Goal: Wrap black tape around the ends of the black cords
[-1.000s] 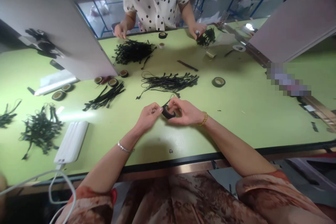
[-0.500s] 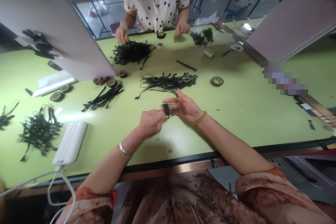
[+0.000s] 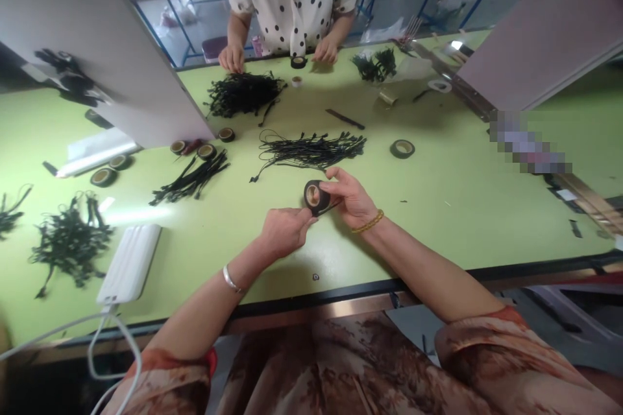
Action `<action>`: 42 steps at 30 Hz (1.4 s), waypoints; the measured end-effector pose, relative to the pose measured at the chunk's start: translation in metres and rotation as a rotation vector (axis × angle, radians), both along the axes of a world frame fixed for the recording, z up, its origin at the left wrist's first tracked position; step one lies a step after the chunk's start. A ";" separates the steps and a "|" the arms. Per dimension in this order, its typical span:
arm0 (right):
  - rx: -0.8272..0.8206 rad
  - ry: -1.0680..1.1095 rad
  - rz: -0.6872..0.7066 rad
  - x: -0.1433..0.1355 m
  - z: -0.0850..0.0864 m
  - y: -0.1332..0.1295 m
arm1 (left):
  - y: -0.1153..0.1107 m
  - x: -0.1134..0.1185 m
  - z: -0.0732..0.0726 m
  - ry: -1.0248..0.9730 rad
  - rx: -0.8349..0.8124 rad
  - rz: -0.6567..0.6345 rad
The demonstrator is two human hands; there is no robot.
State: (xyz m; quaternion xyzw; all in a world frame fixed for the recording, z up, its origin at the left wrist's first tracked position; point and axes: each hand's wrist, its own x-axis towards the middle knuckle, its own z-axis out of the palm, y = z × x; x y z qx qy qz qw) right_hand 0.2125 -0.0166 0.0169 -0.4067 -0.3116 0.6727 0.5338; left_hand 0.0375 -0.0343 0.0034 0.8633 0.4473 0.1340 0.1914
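My right hand [image 3: 354, 198] is closed on a roll of black tape [image 3: 324, 200], which is turned so that its tan core faces me. Close by on the left, my left hand [image 3: 286, 231] is closed in a pinch just under the roll. From its fingertips a thin black strand [image 3: 327, 209] runs towards my right palm; whether it is cable or tape is unclear. Beyond both hands, a bundle of thin black cables [image 3: 311, 150] with small connectors lies on the green table [image 3: 413, 220].
Another tape roll [image 3: 402, 149] lies right of the bundle. A dark blade-like strip [image 3: 344, 118] is behind it. To the left are more cables [image 3: 192, 178], several tape rolls and a white power bank [image 3: 129, 264]. Across the table, a co-worker's hands [image 3: 325, 50] are near a cable pile [image 3: 243, 94].
The tape roll has turned from edge-on to showing its core, and my right fingers now hold it. My left hand stays low beside it. The co-worker's hand has shifted slightly left.
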 end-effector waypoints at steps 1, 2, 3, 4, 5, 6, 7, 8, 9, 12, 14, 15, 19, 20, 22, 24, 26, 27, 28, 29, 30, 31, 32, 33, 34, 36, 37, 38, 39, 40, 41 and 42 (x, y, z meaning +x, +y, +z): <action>0.013 -0.003 0.006 0.001 0.000 0.000 | 0.000 0.001 0.000 0.028 -0.008 0.014; 0.033 -0.010 0.015 0.002 0.000 0.000 | 0.000 0.001 0.001 0.051 -0.018 0.034; 0.064 -0.020 0.023 0.003 0.001 0.000 | 0.000 0.002 0.001 0.067 -0.028 0.059; 0.100 -0.033 0.028 0.004 0.001 0.000 | 0.001 0.002 0.001 0.074 -0.038 0.089; 0.138 -0.047 0.030 0.005 0.002 0.000 | 0.002 0.001 0.001 0.067 -0.052 0.125; 0.175 -0.063 0.032 0.006 0.003 -0.001 | 0.003 0.000 0.000 0.043 -0.071 0.161; 0.210 -0.080 0.035 0.007 0.003 -0.001 | 0.005 -0.001 -0.001 -0.007 -0.100 0.193; 0.242 -0.098 0.042 0.008 0.004 -0.001 | 0.007 -0.002 -0.003 -0.086 -0.145 0.216; 0.273 -0.117 0.054 0.009 0.004 -0.001 | 0.010 -0.004 -0.005 -0.189 -0.208 0.229; 0.381 -0.212 0.101 0.012 0.001 0.000 | 0.016 -0.007 -0.011 -0.569 -0.493 0.254; 0.479 -0.324 0.126 0.014 -0.001 0.002 | 0.020 -0.009 -0.012 -0.796 -0.691 0.311; 0.532 -0.386 0.129 0.015 -0.003 0.003 | 0.022 -0.010 -0.012 -0.891 -0.777 0.344; 0.664 -0.539 0.162 0.016 -0.007 0.006 | 0.026 -0.013 -0.006 -1.112 -0.990 0.364; 0.670 -0.549 0.182 0.016 -0.008 0.006 | 0.027 -0.013 -0.005 -1.126 -1.014 0.348; 0.673 -0.562 0.216 0.016 -0.009 0.007 | 0.027 -0.014 -0.004 -1.130 -1.036 0.310; 0.679 -0.576 0.234 0.016 -0.010 0.008 | 0.027 -0.014 -0.005 -1.121 -1.035 0.272; 0.682 -0.594 0.251 0.016 -0.011 0.008 | 0.026 -0.014 -0.007 -1.090 -0.996 0.253; 0.677 -0.605 0.260 0.016 -0.012 0.008 | 0.026 -0.014 -0.009 -1.060 -0.951 0.256; 0.668 -0.616 0.267 0.016 -0.012 0.008 | 0.026 -0.013 -0.011 -1.017 -0.890 0.264; 0.655 -0.627 0.272 0.016 -0.013 0.008 | 0.026 -0.013 -0.013 -0.962 -0.816 0.272; 0.640 -0.637 0.275 0.016 -0.013 0.008 | 0.026 -0.014 -0.014 -0.902 -0.737 0.276; 0.622 -0.646 0.275 0.016 -0.013 0.008 | 0.026 -0.014 -0.016 -0.844 -0.655 0.278; 0.603 -0.653 0.273 0.016 -0.014 0.008 | 0.026 -0.014 -0.016 -0.789 -0.576 0.282; 0.583 -0.655 0.275 0.016 -0.015 0.009 | 0.026 -0.014 -0.017 -0.742 -0.506 0.287; 0.558 -0.646 0.280 0.016 -0.015 0.009 | 0.026 -0.014 -0.016 -0.707 -0.447 0.295; 0.490 -0.590 0.288 0.016 -0.017 0.011 | 0.026 -0.015 -0.013 -0.667 -0.366 0.324; 0.445 -0.548 0.277 0.016 -0.017 0.012 | 0.025 -0.014 -0.011 -0.656 -0.344 0.337; 0.392 -0.504 0.258 0.016 -0.018 0.013 | 0.024 -0.014 -0.009 -0.648 -0.328 0.346; 0.334 -0.465 0.236 0.016 -0.018 0.015 | 0.023 -0.014 -0.008 -0.638 -0.315 0.348; 0.276 -0.435 0.221 0.016 -0.019 0.017 | 0.022 -0.013 -0.006 -0.621 -0.302 0.339; 0.220 -0.414 0.221 0.016 -0.019 0.018 | 0.020 -0.013 -0.005 -0.596 -0.289 0.320; 0.169 -0.397 0.236 0.016 -0.018 0.019 | 0.019 -0.012 -0.004 -0.568 -0.276 0.293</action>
